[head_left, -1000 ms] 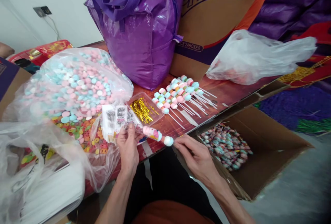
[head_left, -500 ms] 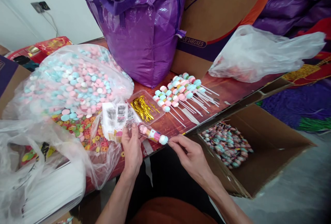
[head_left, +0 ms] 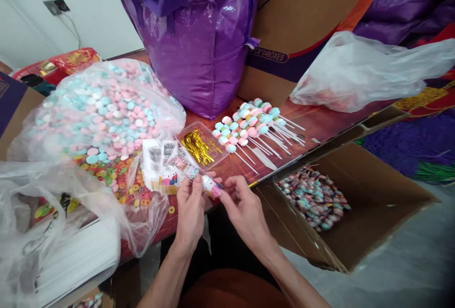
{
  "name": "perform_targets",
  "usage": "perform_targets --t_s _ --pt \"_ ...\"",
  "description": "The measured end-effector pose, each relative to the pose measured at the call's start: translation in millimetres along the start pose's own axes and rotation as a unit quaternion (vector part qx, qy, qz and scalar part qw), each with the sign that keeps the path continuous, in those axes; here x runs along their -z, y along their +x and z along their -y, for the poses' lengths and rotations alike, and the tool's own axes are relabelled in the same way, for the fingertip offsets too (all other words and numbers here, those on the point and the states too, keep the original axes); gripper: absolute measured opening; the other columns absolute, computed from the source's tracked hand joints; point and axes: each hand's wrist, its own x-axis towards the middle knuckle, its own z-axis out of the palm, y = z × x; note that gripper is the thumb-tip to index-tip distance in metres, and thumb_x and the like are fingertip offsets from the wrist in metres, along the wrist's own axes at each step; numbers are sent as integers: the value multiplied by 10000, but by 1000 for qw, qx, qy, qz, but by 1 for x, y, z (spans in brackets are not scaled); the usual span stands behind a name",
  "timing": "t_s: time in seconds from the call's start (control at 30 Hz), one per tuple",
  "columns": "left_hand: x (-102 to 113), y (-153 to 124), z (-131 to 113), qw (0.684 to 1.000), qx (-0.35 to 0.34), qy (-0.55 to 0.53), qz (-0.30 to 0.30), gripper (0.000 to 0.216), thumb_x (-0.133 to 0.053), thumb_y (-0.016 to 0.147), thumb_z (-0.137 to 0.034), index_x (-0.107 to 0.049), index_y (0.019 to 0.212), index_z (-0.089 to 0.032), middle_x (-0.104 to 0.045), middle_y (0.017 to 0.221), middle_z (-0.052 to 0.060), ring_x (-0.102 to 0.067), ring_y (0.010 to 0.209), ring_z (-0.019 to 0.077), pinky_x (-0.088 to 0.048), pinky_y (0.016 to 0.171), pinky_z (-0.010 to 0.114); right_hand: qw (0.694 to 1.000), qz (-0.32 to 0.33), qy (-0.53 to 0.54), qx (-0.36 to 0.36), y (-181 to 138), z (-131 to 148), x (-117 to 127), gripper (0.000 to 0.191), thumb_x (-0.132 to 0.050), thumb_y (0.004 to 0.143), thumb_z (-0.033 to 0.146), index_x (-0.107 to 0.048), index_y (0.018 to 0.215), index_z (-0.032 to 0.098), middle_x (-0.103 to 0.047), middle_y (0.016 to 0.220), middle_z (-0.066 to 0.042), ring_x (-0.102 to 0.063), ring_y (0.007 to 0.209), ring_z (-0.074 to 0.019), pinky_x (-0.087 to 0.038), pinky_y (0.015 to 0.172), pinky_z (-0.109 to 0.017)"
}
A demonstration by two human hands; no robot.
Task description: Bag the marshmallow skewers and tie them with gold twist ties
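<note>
My left hand (head_left: 191, 206) pinches a small clear printed sleeve with a candy stick (head_left: 208, 185) inside it, at the table's near edge. My right hand (head_left: 241, 203) is closed on the outer end of the same candy stick, fingers against the sleeve's mouth. Just beyond my left hand lies a stack of printed sleeves (head_left: 161, 166). A clear tray of gold twist ties (head_left: 199, 147) sits behind my hands. A pile of pastel candy sticks (head_left: 254, 125) with white handles lies farther right on the red table (head_left: 320, 125).
A big clear bag of pink, blue and white candies (head_left: 99, 113) fills the left. A purple tote bag (head_left: 199, 38) and a cardboard carton (head_left: 302, 19) stand at the back. An open cardboard box (head_left: 362, 203) with wrapped candy sticks sits at lower right. A white plastic bag (head_left: 359, 71) lies beyond it.
The candy stick has gone farther into the sleeve; its round end no longer sticks out. My right hand moved left toward my left hand.
</note>
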Motion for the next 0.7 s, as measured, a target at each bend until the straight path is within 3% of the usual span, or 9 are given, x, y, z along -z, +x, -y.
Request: perform_targets --t_s 0.1,0.2,0.33,0.43,0.57,0.63,0.7 --pt "5 2 -5 1000 -15 1 -14 323 -744 819 -455 -688 954 -167 -761 970 77 -736 904 212 -567 843 331 998 69 -8 -5 -5 1 8 275 -531 952 368 -551 734 202 -504 634 40 -442 566 -110 -385 567 -223" --pt "7 -1 -3 1000 19 8 -9 337 -744 816 -463 -692 959 -162 -759 1004 92 -735 920 216 -570 832 326 996 77 33 -18 -9 0 3 311 -523 953 370 -540 697 195 -461 607 46 -389 553 -104 -346 530 -222" --pt "9 -6 -5 997 69 -3 -23 304 -791 777 -409 -695 919 -157 -766 942 89 -738 888 226 -576 804 339 994 67 84 -11 -9 1 -16 273 -534 946 357 -551 729 192 -483 630 43 -399 561 -106 -354 524 -218" --pt "13 -5 -11 996 87 -29 0 280 -809 758 -376 -718 876 -139 -765 900 98 -728 885 232 -567 811 343 993 73 92 -1 -7 5 -23 263 -514 959 347 -546 742 201 -497 631 40 -430 565 -113 -378 538 -219" --pt "17 -6 -17 997 59 -47 -3 236 -797 772 -348 -739 869 -141 -752 915 86 -691 887 195 -540 831 310 994 88 70 5 -2 18 -26 145 -553 938 353 -601 962 217 -655 857 -18 -579 741 -156 -464 665 -242" --pt "16 -8 -19 998 35 -51 -20 223 -810 758 -335 -733 882 -166 -732 880 50 -662 815 161 -537 795 294 991 100 91 -23 3 24 -29 200 -545 941 396 -605 896 211 -637 766 -11 -569 676 -152 -459 622 -242" --pt "17 -11 -25 997 37 -60 -4 238 -823 741 -337 -717 892 -187 -693 814 23 -619 715 145 -536 717 298 976 151 144 -68 9 29 -31 367 -478 968 456 -556 715 202 -525 567 24 -478 509 -124 -404 504 -230"
